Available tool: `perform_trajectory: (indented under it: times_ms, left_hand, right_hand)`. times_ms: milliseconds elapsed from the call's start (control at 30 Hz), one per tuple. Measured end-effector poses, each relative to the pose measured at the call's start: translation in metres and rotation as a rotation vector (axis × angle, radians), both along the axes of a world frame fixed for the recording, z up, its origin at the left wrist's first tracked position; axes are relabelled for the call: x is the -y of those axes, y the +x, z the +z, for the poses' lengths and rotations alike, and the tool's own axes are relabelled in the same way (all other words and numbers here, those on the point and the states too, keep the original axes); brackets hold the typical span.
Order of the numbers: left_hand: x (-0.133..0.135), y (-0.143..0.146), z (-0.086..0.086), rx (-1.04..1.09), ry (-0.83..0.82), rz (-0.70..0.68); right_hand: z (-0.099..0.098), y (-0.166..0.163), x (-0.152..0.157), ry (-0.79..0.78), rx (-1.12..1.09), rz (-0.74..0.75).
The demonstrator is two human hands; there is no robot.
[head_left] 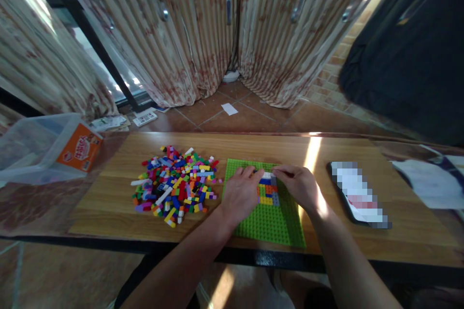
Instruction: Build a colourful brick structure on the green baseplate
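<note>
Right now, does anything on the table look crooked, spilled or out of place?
Nothing looks damaged. The green baseplate lies slightly askew, its near right corner at the front edge of the table. The loose bricks form a spread heap left of it.

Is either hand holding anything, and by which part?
Right hand fingertips touch the white brick at its right end; left hand rests on the green baseplate. Grip cannot be told.

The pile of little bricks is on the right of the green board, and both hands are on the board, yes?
No: the head view shows the pile of bricks left of the green board. The left hand and right hand are on the board.
</note>
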State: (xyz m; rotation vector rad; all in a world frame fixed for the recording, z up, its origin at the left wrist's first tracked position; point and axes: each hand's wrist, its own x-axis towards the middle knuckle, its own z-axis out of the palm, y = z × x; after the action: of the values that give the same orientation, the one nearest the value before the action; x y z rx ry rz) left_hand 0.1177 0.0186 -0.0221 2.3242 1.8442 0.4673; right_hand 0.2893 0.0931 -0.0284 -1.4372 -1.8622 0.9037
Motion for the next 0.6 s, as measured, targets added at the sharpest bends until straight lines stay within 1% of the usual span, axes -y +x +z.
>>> perform_trajectory:
  times_ms: [100,233,333,400,500,600]
  left_hand:
    - [0.0,-0.001,-0.004,0.091,0.047,0.012]
    - [0.0,-0.003,-0.006,0.314,0.083,0.101]
    - [-0.001,-0.006,-0.004,0.446,0.089,0.168]
    - [-0.001,-0.009,-0.001,0.491,0.084,0.205]
    - [-0.001,-0.015,0.005,0.513,0.084,0.247]
    - [-0.003,-0.025,0.009,0.509,0.12,0.287]
  right_hand:
    - [0.001,0.001,0.001,-0.018,-0.025,-0.013]
    - [0.008,0.005,0.004,-0.071,-0.071,-0.047]
    - [0.013,0.009,0.005,0.02,-0.006,-0.128]
    - [0.015,0.012,0.006,0.045,0.055,-0.174]
    - [0.017,0.013,0.008,-0.043,0.124,-0.162]
    - [0.014,0.01,0.011,-0.152,0.194,-0.112]
